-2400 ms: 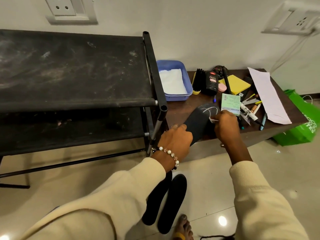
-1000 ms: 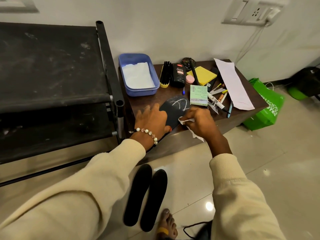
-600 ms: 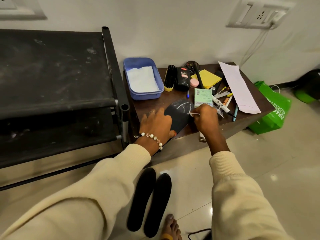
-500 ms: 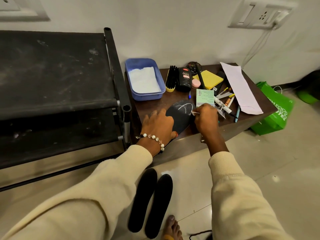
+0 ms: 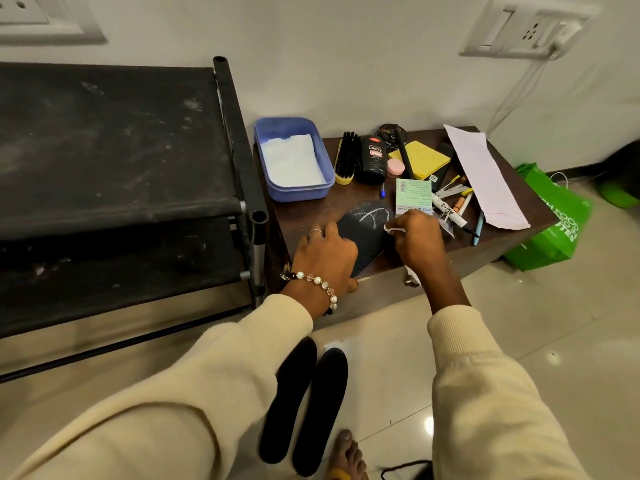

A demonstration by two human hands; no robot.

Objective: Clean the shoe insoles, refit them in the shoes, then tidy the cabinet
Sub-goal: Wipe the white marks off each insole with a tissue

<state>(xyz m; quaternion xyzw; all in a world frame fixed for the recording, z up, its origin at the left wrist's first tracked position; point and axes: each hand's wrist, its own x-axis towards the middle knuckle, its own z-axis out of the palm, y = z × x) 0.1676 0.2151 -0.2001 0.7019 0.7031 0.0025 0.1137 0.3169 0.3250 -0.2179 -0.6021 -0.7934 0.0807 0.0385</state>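
Observation:
A black insole (image 5: 365,230) with white chalk-like marks lies on the low brown table (image 5: 311,213), its heel end over the front edge. My left hand (image 5: 323,258) grips the insole's near end and holds it down. My right hand (image 5: 417,242) pinches a white wipe (image 5: 393,229) against the insole's right edge; part of the wipe hangs below my wrist. Two more black insoles (image 5: 304,400) lie side by side on the floor below.
A black two-shelf rack (image 5: 114,161) stands at the left. On the table are a blue tub of wipes (image 5: 292,161), a shoe brush (image 5: 346,157), a black polish bottle (image 5: 374,159), yellow notes, pens and paper. A green bag (image 5: 554,223) sits on the floor right.
My right hand has rubbed the wipe back and forth over the marked front of the insole. My left hand has kept holding the near end. The view shifted slightly.

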